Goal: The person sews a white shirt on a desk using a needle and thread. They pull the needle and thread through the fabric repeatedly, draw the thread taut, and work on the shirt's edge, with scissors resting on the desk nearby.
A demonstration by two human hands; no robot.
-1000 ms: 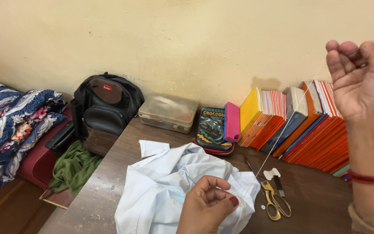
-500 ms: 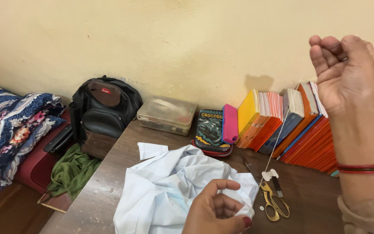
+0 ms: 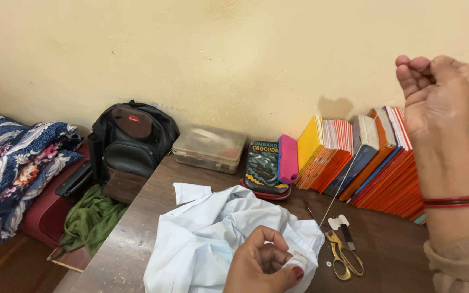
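— What's the left hand [image 3: 261, 263] doing?
— Pinching the pale blue cloth [image 3: 213, 239] on the bench [image 3: 131, 239].
— And the right hand [image 3: 438, 95]?
— Raised, fingers curled, drawing a taut thread [image 3: 343, 182] up past gold scissors [image 3: 346, 258] toward the books [image 3: 375, 157].

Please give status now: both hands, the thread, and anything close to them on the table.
Left hand pinches white cloth. Right hand raised, closed on taut thread. Gold scissors and white bobbin lie beside the cloth, apart from it.

pale blue shirt [image 3: 213, 239], gold scissors [image 3: 344, 259], floral blanket [image 3: 12, 163]
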